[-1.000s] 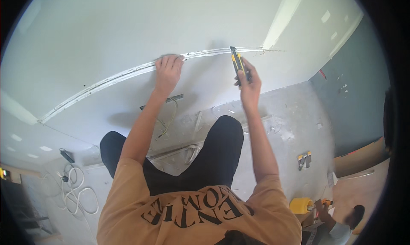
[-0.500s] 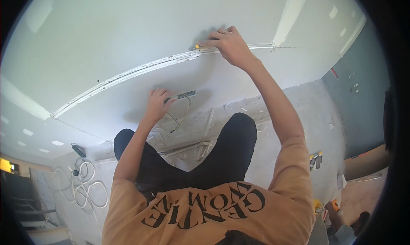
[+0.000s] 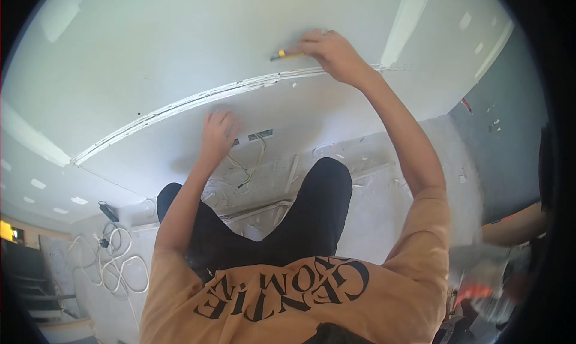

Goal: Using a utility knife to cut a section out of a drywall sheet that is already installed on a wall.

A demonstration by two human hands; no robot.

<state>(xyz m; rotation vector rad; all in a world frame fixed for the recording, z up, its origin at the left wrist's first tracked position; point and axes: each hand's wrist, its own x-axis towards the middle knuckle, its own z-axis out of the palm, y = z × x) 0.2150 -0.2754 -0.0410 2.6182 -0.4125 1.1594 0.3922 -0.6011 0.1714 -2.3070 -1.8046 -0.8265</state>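
Above the seam [image 3: 204,96] in the pale wall panel [image 3: 198,38], my right hand [image 3: 336,53] is closed round a slim yellow-handled tool [image 3: 291,54] with a thin dark tip; its exact kind is unclear. The tip points left, toward the panel, and whether it touches is unclear. White, rough, broken edges line the seam, which runs in a curve across the view. Lower and to the left, my left hand [image 3: 220,131] is at the wall below the seam, slightly blurred, fingers apart and nothing visible in them. Beside it, wires [image 3: 259,155] hang from a rectangular wall cut-out [image 3: 261,134].
Scraps and strips [image 3: 264,209] litter the floor between my knees. A coiled white cable [image 3: 123,272] and a dark power strip [image 3: 108,211] lie at left. A blurred red and clear object [image 3: 483,293] is at lower right. A dark panel [image 3: 510,146] stands at right.
My right hand has moved up and right with the tool, away from the seam. My left hand has shifted slightly up and left. A blurred red and clear object has appeared at lower right.
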